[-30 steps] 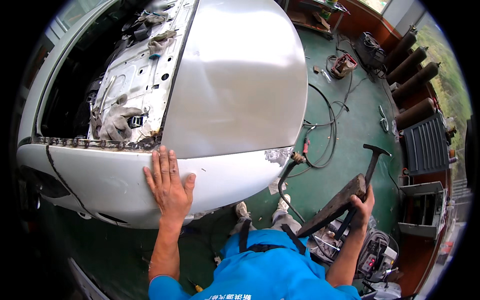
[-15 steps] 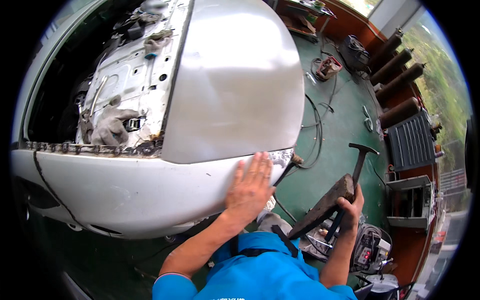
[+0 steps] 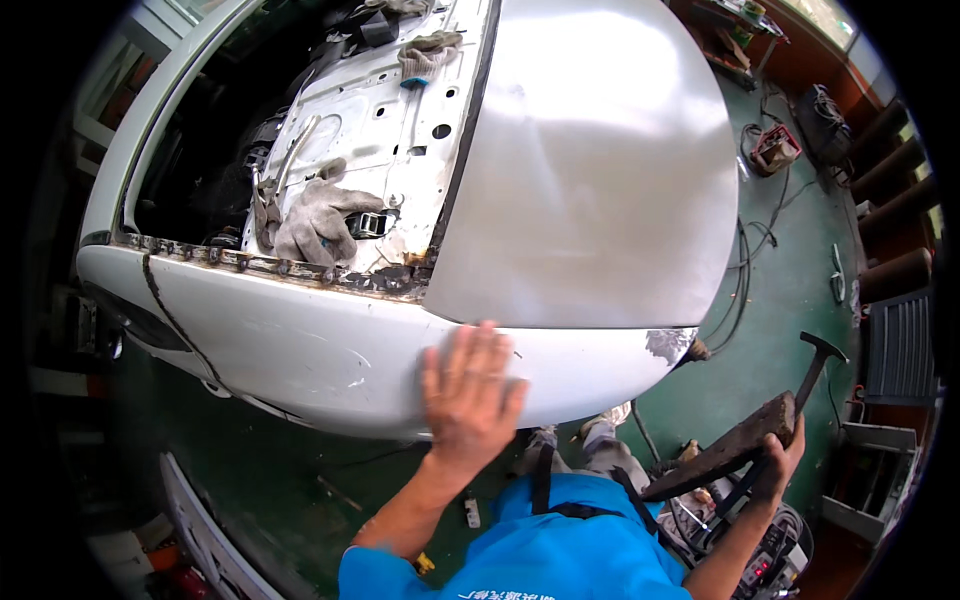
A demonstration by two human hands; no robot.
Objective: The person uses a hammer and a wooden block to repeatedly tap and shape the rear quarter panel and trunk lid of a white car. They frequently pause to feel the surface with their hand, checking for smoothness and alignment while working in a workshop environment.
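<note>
My left hand [image 3: 470, 395] lies flat, fingers together, on the white rear panel [image 3: 300, 345] of a car body, just below the edge of the bare silver panel [image 3: 600, 170]. My right hand [image 3: 780, 465] is off to the right over the green floor, gripping a black body hammer [image 3: 810, 375] together with a long dark wooden block [image 3: 725, 455]. The hammer head points up and away from the car. My blue shirt fills the lower middle of the view.
Grey work gloves [image 3: 320, 220] and a metal tool lie in the open white compartment [image 3: 390, 120] at the car's left. Cables [image 3: 745, 270] and a small red machine [image 3: 775, 148] lie on the green floor. Brown cylinders [image 3: 890, 180] and grey crates [image 3: 900, 350] stand at the right.
My left hand slid right along the white panel, then back toward the middle. The view has shifted, and my right hand with the hammer and block stays low at the right.
</note>
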